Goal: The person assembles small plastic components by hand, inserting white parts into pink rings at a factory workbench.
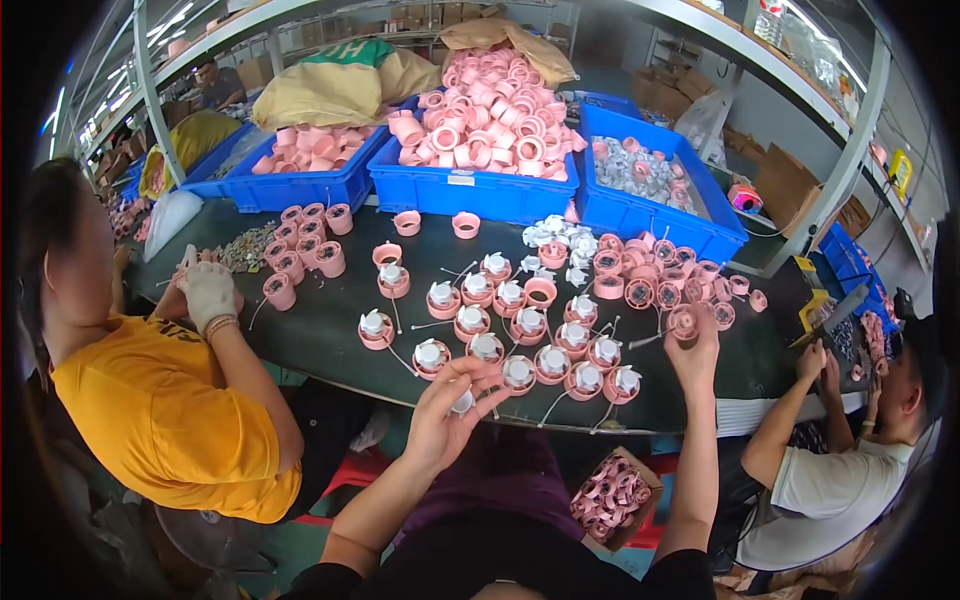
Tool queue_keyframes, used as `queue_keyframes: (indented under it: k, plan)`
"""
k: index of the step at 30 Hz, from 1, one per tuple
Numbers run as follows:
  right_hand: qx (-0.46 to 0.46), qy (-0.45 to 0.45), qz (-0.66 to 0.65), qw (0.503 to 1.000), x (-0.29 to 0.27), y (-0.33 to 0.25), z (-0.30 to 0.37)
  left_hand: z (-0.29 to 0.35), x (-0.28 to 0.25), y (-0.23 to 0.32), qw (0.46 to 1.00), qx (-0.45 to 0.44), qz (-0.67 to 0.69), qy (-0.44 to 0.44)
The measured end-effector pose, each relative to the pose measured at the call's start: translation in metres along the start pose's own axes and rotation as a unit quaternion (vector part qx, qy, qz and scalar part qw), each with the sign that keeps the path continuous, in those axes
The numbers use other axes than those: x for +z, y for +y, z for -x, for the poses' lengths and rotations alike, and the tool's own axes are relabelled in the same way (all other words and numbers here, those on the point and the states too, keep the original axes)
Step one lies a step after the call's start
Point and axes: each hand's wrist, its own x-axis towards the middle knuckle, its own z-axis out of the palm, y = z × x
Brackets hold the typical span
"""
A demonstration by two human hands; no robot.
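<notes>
My left hand (445, 418) is raised over the table's near edge, fingers curled around a small white fan wheel (463, 402). Out to the right, my right hand (697, 352) grips a pink round housing (683, 322) beside a cluster of similar housings. Between my hands stand several pink housings topped with white fan wheels (553, 362), some with thin wires trailing onto the table. Loose white fan wheels (568, 240) lie heaped behind them. An open pink housing (540, 292) without a wheel sits among the assembled ones.
Blue bins (470, 195) line the back, the middle one heaped with pink rings. Another blue bin (655, 215) holds white parts. A co-worker in yellow (170, 410) with a gloved hand sits left; another person (830, 480) works at right. A box of pink parts (612, 495) stands below the table.
</notes>
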Motion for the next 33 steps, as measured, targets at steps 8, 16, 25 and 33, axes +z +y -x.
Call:
queue_keyframes:
  k: [8,16,25,33]
  plan:
    - [-0.155,-0.301,-0.294,0.894,0.021,-0.181,0.077,0.005,0.006,-0.01,0.981,0.06,-0.186,-0.016]
    - [-0.067,-0.288,-0.381,0.876,0.035,-0.2,0.105,0.014,0.011,-0.001,0.983,0.083,-0.162,0.019]
    - [-0.16,-0.235,-0.333,0.899,0.02,-0.212,0.095,0.022,0.009,0.0,0.982,0.06,-0.176,-0.016]
    - [-0.157,-0.241,-0.345,0.894,0.019,-0.213,0.094,0.022,0.01,0.004,0.982,0.053,-0.179,-0.038]
